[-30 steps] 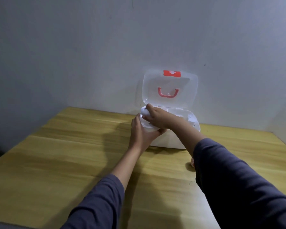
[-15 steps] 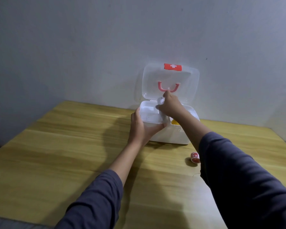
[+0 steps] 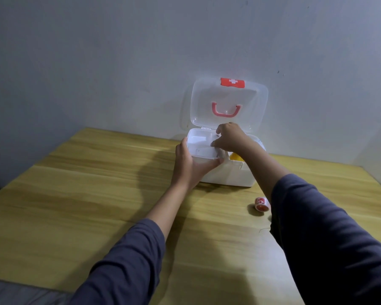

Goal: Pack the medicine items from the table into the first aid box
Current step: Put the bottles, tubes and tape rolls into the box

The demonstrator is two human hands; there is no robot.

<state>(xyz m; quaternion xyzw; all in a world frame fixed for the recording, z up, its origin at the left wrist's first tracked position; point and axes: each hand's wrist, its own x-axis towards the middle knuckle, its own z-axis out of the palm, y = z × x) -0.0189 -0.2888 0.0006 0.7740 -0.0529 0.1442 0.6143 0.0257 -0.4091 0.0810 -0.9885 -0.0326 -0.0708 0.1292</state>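
Observation:
The white first aid box (image 3: 229, 176) stands at the table's far edge, its clear lid (image 3: 249, 106) upright against the wall. A white inner tray (image 3: 199, 146) sits over the left part of the box. My left hand (image 3: 189, 166) grips the tray's front left corner, thumb on its side and fingers curled under its front edge. My right hand (image 3: 231, 137) reaches over the box and pinches the tray's right edge. A yellow item (image 3: 235, 157) shows inside the box to the right of the tray. A small red-and-white roll (image 3: 261, 203) lies on the table near my right forearm.
The wooden table (image 3: 86, 194) stretches wide to the left and towards me. A grey wall rises right behind the box. My right sleeve hides part of the table's right side.
My right hand came down from near the lid's red handle to the tray's right edge. My left hand stayed at the front left corner. The small roll came into view beside my right forearm.

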